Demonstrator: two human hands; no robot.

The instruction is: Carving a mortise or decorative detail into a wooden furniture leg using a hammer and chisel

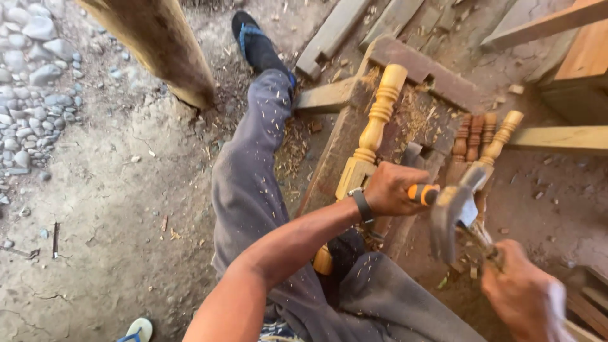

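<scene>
The left hand [389,189] is closing tight round an orange-and-black handle [423,193], fingers fully curled, and the tool's grey head [451,218] is blurring just right of the fist — it is looking like a hammer, though the blur is hiding its exact shape. The right hand [524,296] is sitting low at the right, fingers shut round something thin [486,247] that is pointing up towards the grey head; what it is cannot be told from here.

A pale turned spindle [373,130] is lying lengthwise on a dark wooden bench [335,158], its square end passing under the left wrist and its round top pointing away towards the far edge. Three more spindles [482,136] are standing close together just beyond the tool head, two dark and one pale. Shavings [415,111] are lying thick on the bench between the two groups.

The person's leg [247,164] is stretching along the bench's left edge, the sandal [256,41] near a thick post [161,44]. Left of the leg the dirt floor [107,209] is lying open as far as a strip of pebbles [35,76]. On the right, planks [557,136] are crowding the bench closely, leaving little room beside the right hand.
</scene>
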